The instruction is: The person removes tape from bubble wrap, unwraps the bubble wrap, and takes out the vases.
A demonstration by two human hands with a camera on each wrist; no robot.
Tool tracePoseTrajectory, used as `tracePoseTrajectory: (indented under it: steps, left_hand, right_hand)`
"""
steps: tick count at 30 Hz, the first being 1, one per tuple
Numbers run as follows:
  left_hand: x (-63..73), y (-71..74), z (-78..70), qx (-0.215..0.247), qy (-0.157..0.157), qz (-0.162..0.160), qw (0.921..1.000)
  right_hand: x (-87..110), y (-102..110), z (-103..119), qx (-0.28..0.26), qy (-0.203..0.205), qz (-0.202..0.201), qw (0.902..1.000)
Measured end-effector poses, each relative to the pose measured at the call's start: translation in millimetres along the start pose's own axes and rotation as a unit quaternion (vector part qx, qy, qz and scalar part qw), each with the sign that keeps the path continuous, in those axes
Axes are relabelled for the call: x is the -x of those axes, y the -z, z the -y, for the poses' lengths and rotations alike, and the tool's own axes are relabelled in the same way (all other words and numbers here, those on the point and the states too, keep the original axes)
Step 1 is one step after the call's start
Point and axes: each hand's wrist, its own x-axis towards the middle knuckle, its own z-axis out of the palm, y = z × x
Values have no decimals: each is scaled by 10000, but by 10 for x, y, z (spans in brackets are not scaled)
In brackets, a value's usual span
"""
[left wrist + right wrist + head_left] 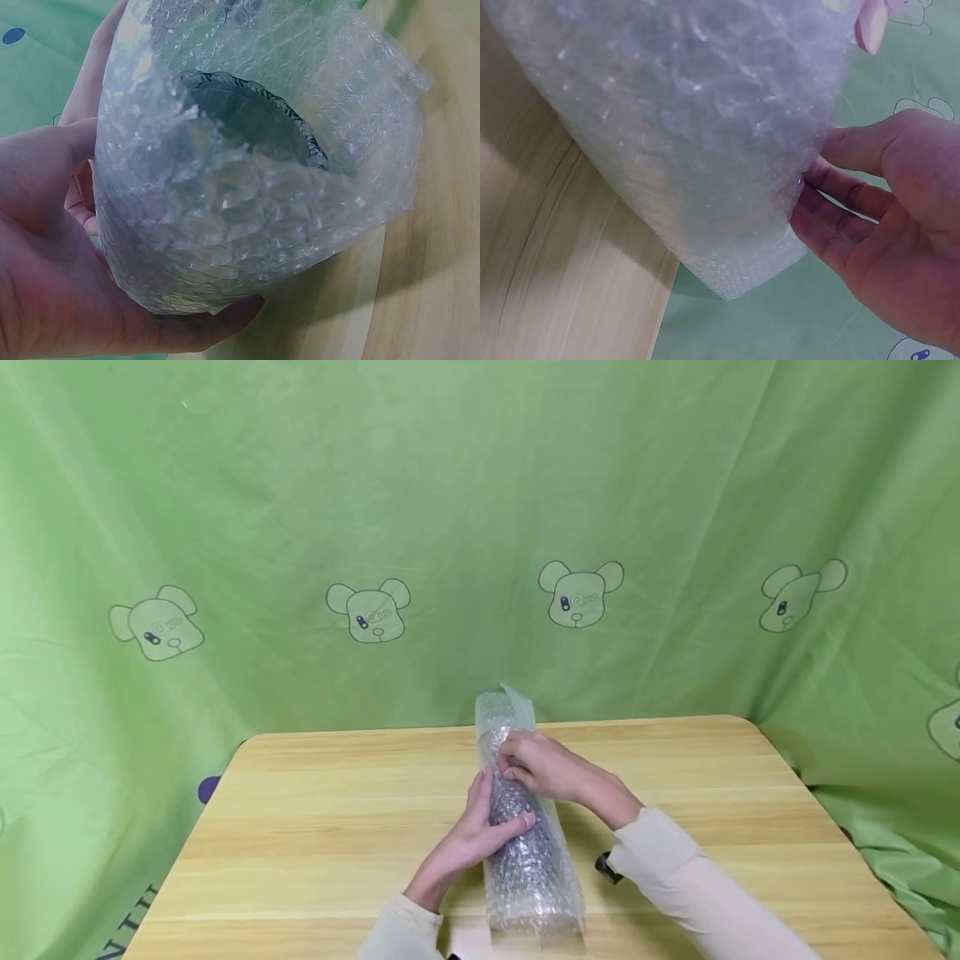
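Note:
A long roll of clear bubble wrap lies on the table, pointing away from me. Inside its near end, the left wrist view shows a round, dark see-through thing with a ridged rim; the rest of it is hidden by the wrap. My left hand grips the roll around its left side, thumb across the top. Farther up the roll, my right hand pinches the bubble wrap between thumb and fingers. The right wrist view shows those fingertips at the wrap's edge.
The wooden table has rounded back corners. Green cloth printed with bear heads hangs behind it and at both sides. The wrap's far end stands at the table's back edge. A small black object shows by my right cuff.

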Motion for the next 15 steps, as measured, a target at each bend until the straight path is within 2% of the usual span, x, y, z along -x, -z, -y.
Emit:
tracePoseTrajectory:
  steps: [7, 15]
  left_hand:
    - [1, 18, 4, -152, 92, -62, 9998]
    - [0, 4, 15, -12, 85, 15, 10000]
  right_hand:
    - [57, -3, -38, -323, 56, -272, 9991]
    - [196, 8, -88, -606, 142, -530, 9967]
